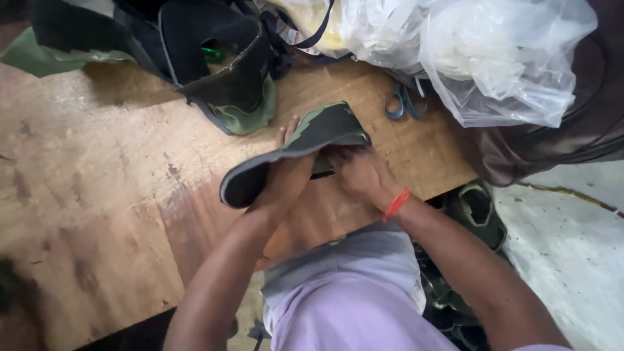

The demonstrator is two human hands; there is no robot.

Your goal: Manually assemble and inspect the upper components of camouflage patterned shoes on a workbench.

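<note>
Two hands on one piece: I see a shoe part (296, 151), green top w/ a dark grey-edged underside, held up just over the wooden table (104, 195), approx mid-frame. Left hand (286, 172) is under it, fingers curled up around the far edge, one fingertip poking out past the top. Right hand (357, 172) grips the near end from below, fingers tucked under the piece; blurred, so I can't tell exactly how tight. Red band (396, 205) on the right wrist.

Behind the hands, touching nothing I hold: a stack of dark shoe parts (221, 65) w/ green lining, at the table's back edge. Blue scissors (404, 104) lie flat on the table, right of the held piece, partly under clear plastic bags (494, 58) piled at top right. Dark brown bag (572, 130) beside those. More green shoe parts (478, 211) sit below the table edge on the right. Lilac cloth (351, 305) covers my lap at frame bottom.
</note>
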